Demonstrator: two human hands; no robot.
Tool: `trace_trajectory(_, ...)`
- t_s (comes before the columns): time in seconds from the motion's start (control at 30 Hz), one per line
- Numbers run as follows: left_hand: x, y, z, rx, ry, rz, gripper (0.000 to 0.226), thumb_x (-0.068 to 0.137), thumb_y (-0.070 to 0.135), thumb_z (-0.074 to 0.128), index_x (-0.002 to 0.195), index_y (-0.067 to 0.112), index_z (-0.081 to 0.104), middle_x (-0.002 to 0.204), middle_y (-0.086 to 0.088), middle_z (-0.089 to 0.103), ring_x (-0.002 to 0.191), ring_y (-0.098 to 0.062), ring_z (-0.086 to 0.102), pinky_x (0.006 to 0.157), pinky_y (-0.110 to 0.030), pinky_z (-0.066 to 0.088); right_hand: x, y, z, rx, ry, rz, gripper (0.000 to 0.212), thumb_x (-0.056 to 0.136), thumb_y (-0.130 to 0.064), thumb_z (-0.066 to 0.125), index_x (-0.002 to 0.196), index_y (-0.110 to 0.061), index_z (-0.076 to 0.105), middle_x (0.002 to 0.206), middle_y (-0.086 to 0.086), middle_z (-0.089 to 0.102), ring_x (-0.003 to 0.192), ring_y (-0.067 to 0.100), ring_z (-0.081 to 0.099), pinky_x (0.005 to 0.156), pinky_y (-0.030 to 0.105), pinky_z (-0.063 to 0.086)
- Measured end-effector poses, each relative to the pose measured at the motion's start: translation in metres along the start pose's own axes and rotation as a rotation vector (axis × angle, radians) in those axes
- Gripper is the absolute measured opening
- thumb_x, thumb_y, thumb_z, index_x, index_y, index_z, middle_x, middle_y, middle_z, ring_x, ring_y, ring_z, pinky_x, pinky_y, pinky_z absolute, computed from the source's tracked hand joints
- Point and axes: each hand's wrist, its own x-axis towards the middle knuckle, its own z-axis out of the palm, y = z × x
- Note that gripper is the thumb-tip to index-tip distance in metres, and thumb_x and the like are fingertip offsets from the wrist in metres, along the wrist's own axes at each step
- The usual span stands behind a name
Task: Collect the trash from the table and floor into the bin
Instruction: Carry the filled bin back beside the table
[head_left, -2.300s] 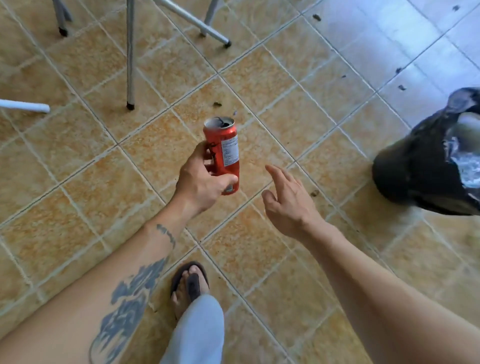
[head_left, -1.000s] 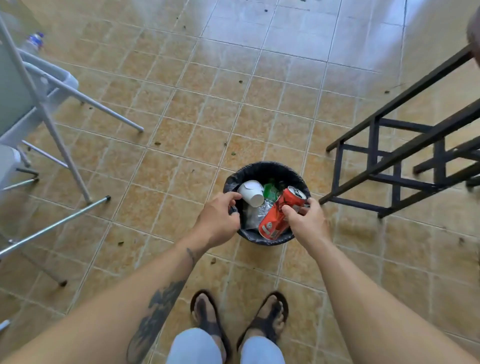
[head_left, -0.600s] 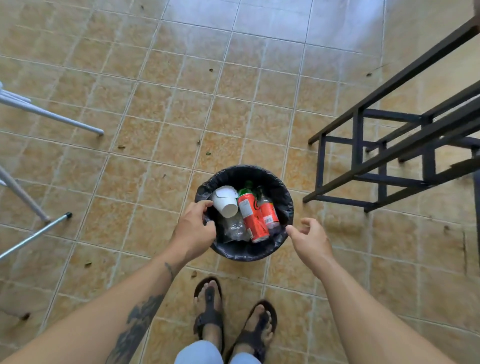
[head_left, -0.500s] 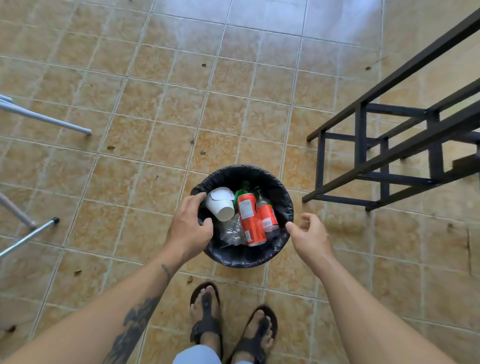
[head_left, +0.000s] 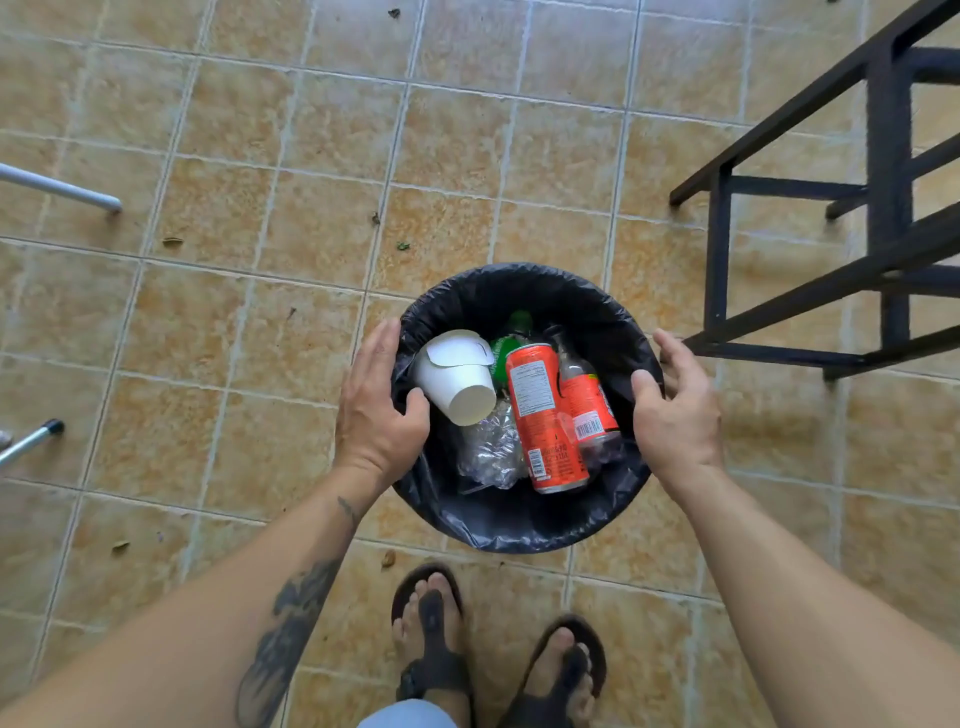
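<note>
A round bin (head_left: 519, 535) lined with a black bag stands on the tiled floor in front of my feet. Inside it lie a red can (head_left: 540, 415), a white paper cup (head_left: 457, 379), a bottle with a red label (head_left: 584, 400), a green bottle (head_left: 511, 338) and crumpled clear plastic (head_left: 491, 452). My left hand (head_left: 376, 410) grips the bin's left rim, thumb inside. My right hand (head_left: 675, 410) holds the right rim, thumb on the liner and fingers outside.
A black metal frame (head_left: 883, 208) stands close to the bin on the right. Grey metal legs (head_left: 62, 189) reach in from the left edge. Small leaf scraps (head_left: 171, 241) lie on the tiles. My sandalled feet (head_left: 431, 639) are just below the bin.
The red can went from my left hand to my right, then dropped into the bin. My right hand, open beside the rim a moment ago, has closed on it.
</note>
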Motion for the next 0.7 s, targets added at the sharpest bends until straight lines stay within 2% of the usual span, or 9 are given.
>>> trace_trajectory(0.07, 0.004, -0.010, 0.008, -0.044, 0.027, 0.022, 0.076, 0.080, 0.011, 0.050, 0.155, 0.014, 0.036, 0.161, -0.003, 0.035, 0.148, -0.011, 0.029, 0.121, -0.024, 0.020, 0.003, 0.012, 0.014, 0.099, 0.030, 0.022, 0.048, 0.093, -0.013, 0.057, 0.138, -0.028, 0.057, 0.135, -0.011, 0.061, 0.123, 0.004, 0.054, 0.101, 0.016, 0.037)
trace_trajectory(0.17, 0.014, -0.021, 0.015, -0.110, 0.072, 0.045, 0.080, 0.076, -0.006, 0.045, 0.154, 0.012, 0.039, 0.159, -0.003, 0.038, 0.144, -0.003, 0.029, 0.116, -0.010, 0.017, 0.009, 0.024, 0.031, 0.240, 0.072, 0.039, 0.052, 0.090, -0.005, 0.055, 0.136, -0.026, 0.060, 0.130, -0.013, 0.063, 0.121, 0.002, 0.057, 0.106, 0.023, 0.043)
trace_trajectory(0.27, 0.015, -0.027, 0.017, -0.177, 0.102, 0.019, 0.086, 0.071, -0.017, 0.039, 0.152, 0.012, 0.043, 0.159, -0.004, 0.039, 0.144, -0.002, 0.029, 0.115, -0.008, 0.017, 0.012, 0.031, 0.045, 0.384, 0.035, 0.094, 0.061, 0.086, 0.011, 0.049, 0.138, -0.019, 0.058, 0.128, -0.012, 0.062, 0.118, -0.001, 0.059, 0.102, 0.021, 0.046)
trace_trajectory(0.37, -0.001, -0.026, 0.010, -0.213, 0.094, -0.001, 0.085, 0.072, -0.021, 0.037, 0.149, 0.014, 0.046, 0.159, -0.001, 0.037, 0.143, 0.002, 0.028, 0.113, -0.006, 0.018, -0.004, 0.035, 0.041, 0.371, -0.015, 0.121, 0.068, 0.084, 0.016, 0.045, 0.141, -0.018, 0.054, 0.132, -0.009, 0.061, 0.117, -0.002, 0.059, 0.098, 0.018, 0.047)
trace_trajectory(0.5, -0.023, -0.001, -0.014, -0.302, 0.106, -0.014, 0.081, 0.072, -0.021, 0.036, 0.144, 0.011, 0.053, 0.156, 0.004, 0.041, 0.140, 0.010, 0.032, 0.113, -0.007, 0.021, -0.026, 0.019, 0.007, 0.251, -0.063, 0.043, 0.071, 0.085, 0.013, 0.045, 0.145, -0.026, 0.051, 0.133, -0.016, 0.059, 0.119, -0.007, 0.056, 0.097, 0.012, 0.045)
trace_trajectory(0.63, -0.037, 0.034, -0.061, -0.378, 0.129, -0.051, 0.076, 0.075, -0.018, 0.037, 0.142, 0.013, 0.057, 0.153, 0.010, 0.045, 0.136, 0.017, 0.035, 0.116, -0.014, 0.026, -0.054, -0.027, -0.030, 0.176, -0.081, -0.139, 0.068, 0.088, 0.013, 0.045, 0.147, -0.021, 0.048, 0.144, -0.008, 0.053, 0.133, 0.003, 0.049, 0.111, 0.024, 0.038)
trace_trajectory(0.7, -0.044, 0.052, -0.088, -0.414, 0.142, -0.077, 0.076, 0.075, -0.018, 0.036, 0.141, 0.012, 0.058, 0.151, 0.010, 0.048, 0.136, 0.012, 0.038, 0.119, -0.022, 0.028, -0.071, -0.054, -0.049, 0.130, -0.054, -0.240, 0.066, 0.087, 0.014, 0.045, 0.144, -0.016, 0.051, 0.148, -0.005, 0.049, 0.139, 0.004, 0.042, 0.115, 0.021, 0.032)
